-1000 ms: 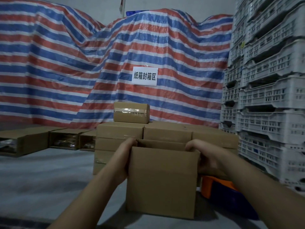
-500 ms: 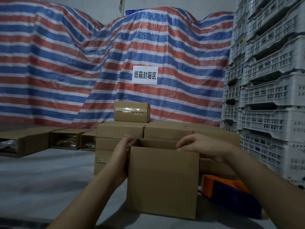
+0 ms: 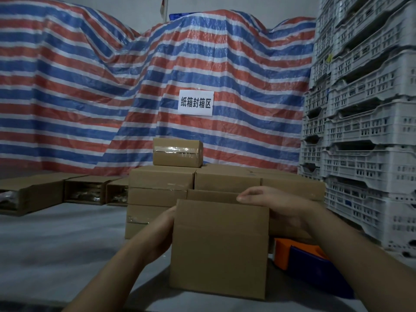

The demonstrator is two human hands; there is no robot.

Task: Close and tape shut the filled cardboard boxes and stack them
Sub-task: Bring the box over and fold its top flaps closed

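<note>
A brown cardboard box [image 3: 219, 248] stands upright on the grey surface right in front of me, its top open. My left hand [image 3: 161, 233] lies flat against its left wall. My right hand [image 3: 276, 206] reaches over the top right corner with straight fingers stretched leftward across the opening; what lies under them is hidden. Behind the box is a stack of closed cardboard boxes [image 3: 162, 179], with a small taped box [image 3: 177, 154] on top.
An orange and blue tape dispenser [image 3: 299, 255] lies just right of the box. Several open filled boxes [image 3: 33, 194] line the left. White plastic crates [image 3: 369, 154] tower on the right. A striped tarp [image 3: 90, 97] with a paper sign [image 3: 195, 102] closes the back.
My right hand moved from the box's right side up over its top and reached leftward. My left hand slid down from the top left corner onto the left wall.
</note>
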